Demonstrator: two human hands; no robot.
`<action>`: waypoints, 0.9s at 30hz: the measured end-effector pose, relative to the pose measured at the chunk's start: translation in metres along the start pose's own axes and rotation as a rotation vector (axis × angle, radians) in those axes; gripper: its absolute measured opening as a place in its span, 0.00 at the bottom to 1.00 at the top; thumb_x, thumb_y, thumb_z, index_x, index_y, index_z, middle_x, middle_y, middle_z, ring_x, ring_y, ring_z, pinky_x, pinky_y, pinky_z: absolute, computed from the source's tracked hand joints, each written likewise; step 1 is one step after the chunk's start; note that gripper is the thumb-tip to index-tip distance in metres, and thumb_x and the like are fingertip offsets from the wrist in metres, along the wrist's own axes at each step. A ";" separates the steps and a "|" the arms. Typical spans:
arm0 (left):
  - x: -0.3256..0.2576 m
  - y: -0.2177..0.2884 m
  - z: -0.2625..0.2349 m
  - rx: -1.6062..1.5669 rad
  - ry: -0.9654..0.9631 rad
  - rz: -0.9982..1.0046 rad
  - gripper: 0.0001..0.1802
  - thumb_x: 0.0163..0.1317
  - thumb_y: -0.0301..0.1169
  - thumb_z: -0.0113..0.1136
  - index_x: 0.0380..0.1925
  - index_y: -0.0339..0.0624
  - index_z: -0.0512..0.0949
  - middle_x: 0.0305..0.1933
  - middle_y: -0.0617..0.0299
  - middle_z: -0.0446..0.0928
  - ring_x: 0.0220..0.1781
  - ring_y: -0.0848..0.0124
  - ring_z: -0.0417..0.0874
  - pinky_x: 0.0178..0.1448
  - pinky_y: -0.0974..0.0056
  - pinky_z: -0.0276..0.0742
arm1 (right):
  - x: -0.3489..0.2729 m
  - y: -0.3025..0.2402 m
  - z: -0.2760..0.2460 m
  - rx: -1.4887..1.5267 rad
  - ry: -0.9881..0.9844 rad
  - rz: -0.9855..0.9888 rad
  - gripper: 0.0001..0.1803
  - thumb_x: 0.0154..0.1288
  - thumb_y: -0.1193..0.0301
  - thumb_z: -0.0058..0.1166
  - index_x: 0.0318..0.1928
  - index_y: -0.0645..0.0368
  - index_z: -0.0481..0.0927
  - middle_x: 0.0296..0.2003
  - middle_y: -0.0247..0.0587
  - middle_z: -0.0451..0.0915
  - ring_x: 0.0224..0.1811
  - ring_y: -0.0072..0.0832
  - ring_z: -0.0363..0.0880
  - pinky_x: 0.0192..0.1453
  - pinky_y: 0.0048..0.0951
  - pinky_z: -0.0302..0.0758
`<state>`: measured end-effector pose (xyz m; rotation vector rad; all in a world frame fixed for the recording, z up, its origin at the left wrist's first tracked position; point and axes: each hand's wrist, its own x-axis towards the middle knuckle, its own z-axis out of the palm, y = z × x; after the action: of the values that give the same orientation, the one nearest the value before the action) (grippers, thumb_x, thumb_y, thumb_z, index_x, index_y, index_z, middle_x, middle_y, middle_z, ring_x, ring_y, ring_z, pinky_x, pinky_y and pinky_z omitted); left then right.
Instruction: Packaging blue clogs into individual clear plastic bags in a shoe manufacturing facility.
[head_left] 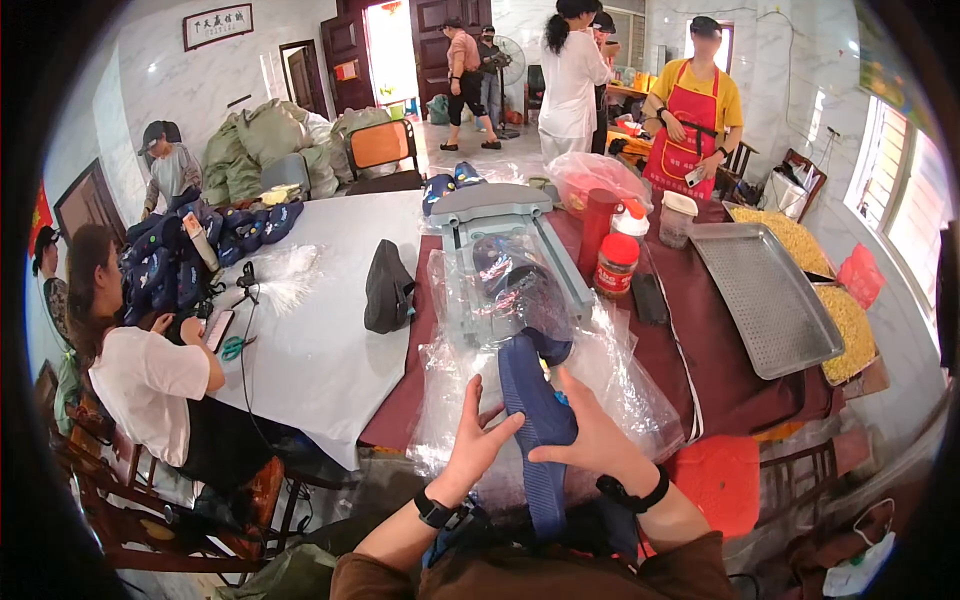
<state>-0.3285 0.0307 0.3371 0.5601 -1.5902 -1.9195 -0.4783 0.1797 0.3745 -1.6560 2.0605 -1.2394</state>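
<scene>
A navy blue slipper (543, 430) with a ridged sole edge stands on its side in front of me. My right hand (592, 432) grips it from the right, thumb across its side. My left hand (482, 432) is open at its left, fingers spread and the thumb tip at the slipper's edge. Part of another navy slipper (553, 347) shows just beyond. Clear plastic bags (470, 385) lie under and around them. Farther off, more clear plastic covers a dark shape on a grey plastic frame (490, 205); I cannot make out that shape.
A dark shoe-shaped thing (388, 288) lies left of the frame. To the right are a red-lidded jar (617, 265), a perforated metal tray (765, 300) and a red stool (715, 488). A seated person (150, 370) works at the left beside piled navy slippers (160, 265).
</scene>
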 end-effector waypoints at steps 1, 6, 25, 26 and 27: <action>0.000 -0.001 0.000 0.004 0.001 0.013 0.58 0.60 0.30 0.72 0.79 0.40 0.39 0.81 0.39 0.41 0.72 0.50 0.69 0.68 0.55 0.74 | -0.010 0.000 0.000 -0.050 0.015 0.017 0.74 0.44 0.44 0.78 0.76 0.72 0.42 0.71 0.69 0.57 0.75 0.58 0.57 0.77 0.47 0.58; 0.001 -0.006 -0.003 -0.035 0.026 0.000 0.55 0.62 0.30 0.70 0.79 0.40 0.40 0.81 0.40 0.42 0.71 0.52 0.69 0.66 0.56 0.75 | -0.036 -0.016 -0.015 -0.023 -0.111 0.146 0.77 0.40 0.45 0.81 0.77 0.68 0.40 0.74 0.64 0.52 0.77 0.52 0.55 0.76 0.44 0.62; 0.128 0.012 0.025 0.432 -0.014 -0.188 0.28 0.69 0.40 0.62 0.61 0.30 0.72 0.50 0.50 0.81 0.50 0.63 0.82 0.55 0.62 0.77 | -0.047 0.001 0.005 0.343 0.264 0.318 0.56 0.55 0.56 0.74 0.74 0.62 0.50 0.67 0.61 0.62 0.67 0.49 0.68 0.60 0.47 0.78; 0.131 0.016 0.027 0.230 -0.044 -0.325 0.28 0.67 0.41 0.65 0.59 0.31 0.74 0.47 0.52 0.81 0.46 0.67 0.82 0.51 0.64 0.78 | -0.047 -0.009 0.009 0.352 0.263 0.312 0.56 0.55 0.56 0.74 0.74 0.62 0.50 0.67 0.61 0.62 0.67 0.49 0.68 0.60 0.47 0.78; 0.133 0.018 0.028 0.237 -0.047 -0.321 0.28 0.67 0.41 0.65 0.59 0.31 0.74 0.47 0.52 0.81 0.46 0.67 0.82 0.51 0.64 0.78 | -0.048 -0.017 0.012 0.087 0.260 0.162 0.60 0.53 0.53 0.74 0.75 0.63 0.48 0.68 0.64 0.60 0.69 0.54 0.65 0.65 0.52 0.71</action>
<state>-0.4430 -0.0396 0.3661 0.9236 -1.8650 -1.9912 -0.4423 0.2166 0.3638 -1.3202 2.2000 -1.5305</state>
